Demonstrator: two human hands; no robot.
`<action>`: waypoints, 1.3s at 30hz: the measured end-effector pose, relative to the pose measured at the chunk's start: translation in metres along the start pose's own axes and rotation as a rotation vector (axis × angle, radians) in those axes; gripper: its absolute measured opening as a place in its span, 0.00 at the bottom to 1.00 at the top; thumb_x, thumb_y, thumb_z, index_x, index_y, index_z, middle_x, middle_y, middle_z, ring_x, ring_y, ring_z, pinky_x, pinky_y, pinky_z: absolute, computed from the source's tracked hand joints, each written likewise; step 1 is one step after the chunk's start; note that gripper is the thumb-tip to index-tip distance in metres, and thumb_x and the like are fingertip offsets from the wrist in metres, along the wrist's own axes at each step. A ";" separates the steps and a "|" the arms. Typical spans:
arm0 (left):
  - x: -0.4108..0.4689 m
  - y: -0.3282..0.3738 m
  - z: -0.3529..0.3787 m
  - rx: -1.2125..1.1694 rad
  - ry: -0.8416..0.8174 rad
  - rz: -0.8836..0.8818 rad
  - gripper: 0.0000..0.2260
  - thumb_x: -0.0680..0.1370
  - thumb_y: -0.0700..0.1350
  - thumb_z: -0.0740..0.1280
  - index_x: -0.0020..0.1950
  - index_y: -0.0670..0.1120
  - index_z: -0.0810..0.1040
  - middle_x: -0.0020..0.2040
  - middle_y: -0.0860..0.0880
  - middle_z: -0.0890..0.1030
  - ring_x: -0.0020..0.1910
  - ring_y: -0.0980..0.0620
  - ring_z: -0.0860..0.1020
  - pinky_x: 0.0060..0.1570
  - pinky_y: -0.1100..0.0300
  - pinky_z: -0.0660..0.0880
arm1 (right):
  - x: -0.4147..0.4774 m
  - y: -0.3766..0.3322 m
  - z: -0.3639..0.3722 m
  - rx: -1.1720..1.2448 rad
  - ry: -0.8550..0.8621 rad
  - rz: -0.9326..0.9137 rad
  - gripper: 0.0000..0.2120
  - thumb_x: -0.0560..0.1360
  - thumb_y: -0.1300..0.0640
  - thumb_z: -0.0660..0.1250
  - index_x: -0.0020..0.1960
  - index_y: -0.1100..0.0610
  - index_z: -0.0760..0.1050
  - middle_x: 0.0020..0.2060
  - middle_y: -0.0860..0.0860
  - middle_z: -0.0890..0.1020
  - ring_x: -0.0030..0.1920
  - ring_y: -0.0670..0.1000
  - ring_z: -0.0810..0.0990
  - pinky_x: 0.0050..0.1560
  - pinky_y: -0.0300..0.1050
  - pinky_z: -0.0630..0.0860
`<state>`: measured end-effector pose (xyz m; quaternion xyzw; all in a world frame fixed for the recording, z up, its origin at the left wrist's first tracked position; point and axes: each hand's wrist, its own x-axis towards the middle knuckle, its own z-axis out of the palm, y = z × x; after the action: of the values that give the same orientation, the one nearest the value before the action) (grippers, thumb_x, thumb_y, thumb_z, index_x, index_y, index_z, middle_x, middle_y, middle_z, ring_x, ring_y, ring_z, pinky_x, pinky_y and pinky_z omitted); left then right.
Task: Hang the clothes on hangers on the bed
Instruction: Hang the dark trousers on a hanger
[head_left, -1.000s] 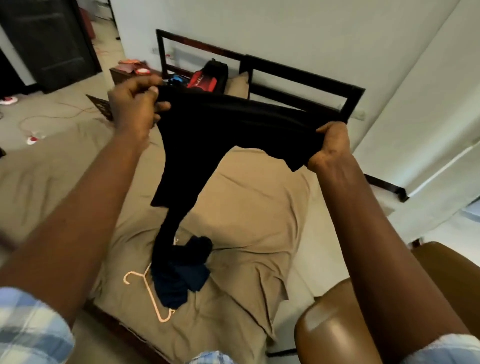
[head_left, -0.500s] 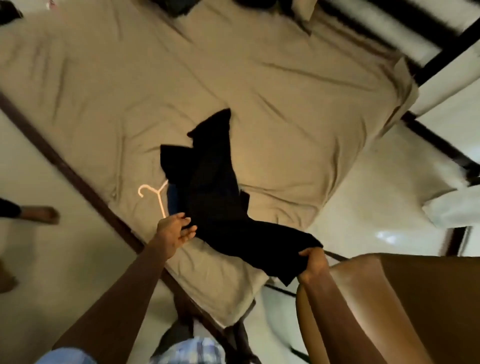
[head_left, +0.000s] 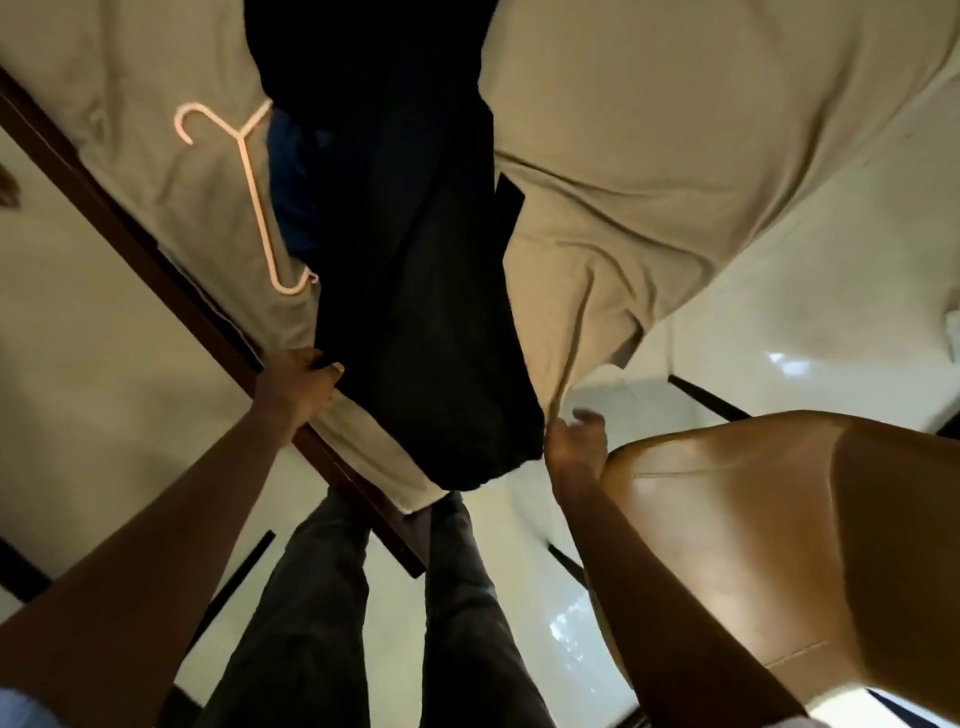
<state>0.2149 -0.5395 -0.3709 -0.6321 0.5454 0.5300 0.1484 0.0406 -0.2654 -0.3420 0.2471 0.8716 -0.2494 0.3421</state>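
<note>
A long black garment (head_left: 415, 270) lies spread along the beige bed sheet (head_left: 675, 156), its near end hanging over the bed's corner. My left hand (head_left: 296, 389) grips the garment's left edge at the bed rail. At the lower right corner of the cloth, my right hand (head_left: 574, 441) pinches it with curled fingers. A pale pink hanger (head_left: 249, 171) lies on the sheet left of the garment, its far arm hidden under the clothes. A blue garment (head_left: 291, 176) shows partly from under the black one.
The dark wooden bed rail (head_left: 171, 291) runs diagonally at left. A tan leather chair (head_left: 779, 519) stands close on the right, beside my right arm. My legs in dark trousers (head_left: 322, 597) stand on the glossy white floor (head_left: 104, 389) at the bed's corner.
The black garment went from held up in the air to laid flat on the bed. My view tipped steeply down. My left hand moved from the hanger side onto the garment's left edge.
</note>
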 end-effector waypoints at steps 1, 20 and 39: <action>0.002 -0.002 -0.001 0.040 0.009 0.016 0.04 0.81 0.46 0.71 0.53 0.47 0.84 0.49 0.39 0.85 0.48 0.39 0.84 0.57 0.42 0.82 | 0.005 -0.015 0.004 -0.032 -0.014 -0.103 0.16 0.80 0.57 0.66 0.67 0.57 0.74 0.59 0.56 0.82 0.56 0.58 0.80 0.54 0.45 0.73; 0.046 0.071 0.024 -0.275 0.012 0.172 0.11 0.78 0.59 0.70 0.50 0.53 0.80 0.47 0.52 0.85 0.51 0.51 0.84 0.59 0.48 0.80 | 0.055 -0.167 0.111 -0.202 -0.027 -0.514 0.13 0.74 0.53 0.68 0.57 0.54 0.75 0.53 0.53 0.82 0.54 0.57 0.82 0.56 0.50 0.78; 0.101 0.097 -0.039 -0.787 0.011 0.066 0.08 0.78 0.48 0.75 0.54 0.48 0.79 0.45 0.50 0.82 0.43 0.53 0.81 0.45 0.59 0.80 | 0.050 -0.158 0.137 -0.206 0.005 -0.410 0.21 0.76 0.54 0.71 0.67 0.55 0.72 0.59 0.55 0.79 0.59 0.59 0.80 0.56 0.46 0.74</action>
<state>0.1370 -0.6582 -0.4022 -0.6258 0.3212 0.6996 -0.1255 -0.0214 -0.4543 -0.4236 0.0290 0.9253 -0.2230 0.3055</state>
